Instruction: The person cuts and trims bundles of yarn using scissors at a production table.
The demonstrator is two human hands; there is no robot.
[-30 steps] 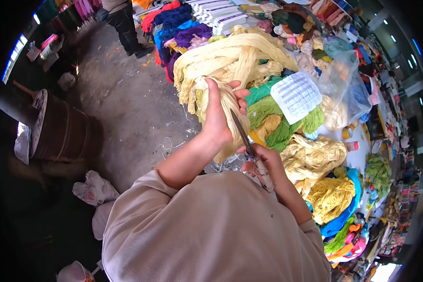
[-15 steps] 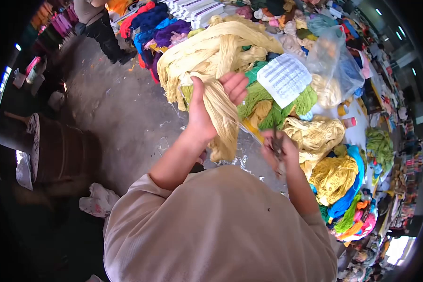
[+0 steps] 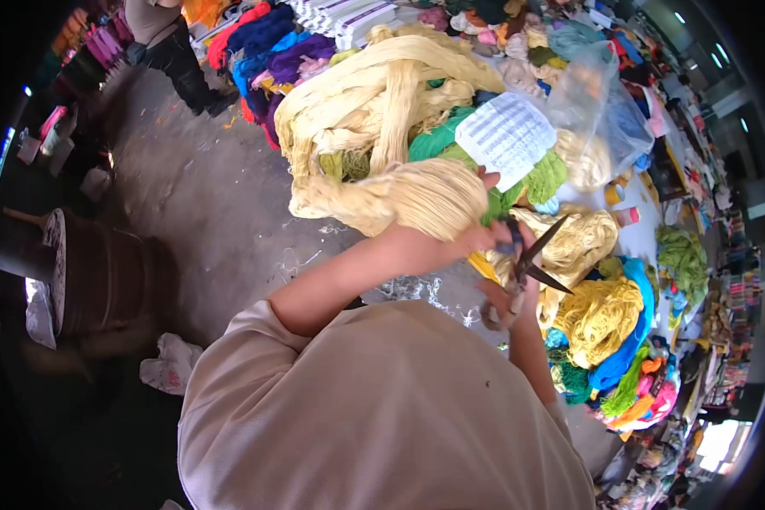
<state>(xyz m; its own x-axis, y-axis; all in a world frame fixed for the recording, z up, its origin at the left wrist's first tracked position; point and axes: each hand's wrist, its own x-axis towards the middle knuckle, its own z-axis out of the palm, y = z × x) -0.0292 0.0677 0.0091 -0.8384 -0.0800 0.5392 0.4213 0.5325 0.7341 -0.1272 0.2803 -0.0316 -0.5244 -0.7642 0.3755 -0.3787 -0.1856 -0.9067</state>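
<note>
A thick cream yarn hank [image 3: 438, 197] lies over my left hand [image 3: 438, 246], which has its fingers around the hank's right end, close to my other hand. My right hand [image 3: 512, 297] holds dark scissors [image 3: 531, 262] with the blades spread and pointing right. The fingertips of both hands are near each other and partly blurred. Behind the hank is a big pile of cream yarn [image 3: 357, 93]. A sheet of paper with writing [image 3: 506, 140] rests on green yarn [image 3: 542, 177] just beyond my hands.
Yellow yarn [image 3: 602, 319] and a blue hank [image 3: 633, 340] lie at the right. A clear plastic bag [image 3: 591, 102] stands beyond the paper. A rusty drum [image 3: 102, 272] is at the left. Another person [image 3: 174, 51] stands at the upper left. White scraps litter the floor [image 3: 212, 187].
My left hand has moved right, carrying the hank from hanging down to lying sideways. The scissors have turned, and their blades now show spread apart. Both hands are closer together.
</note>
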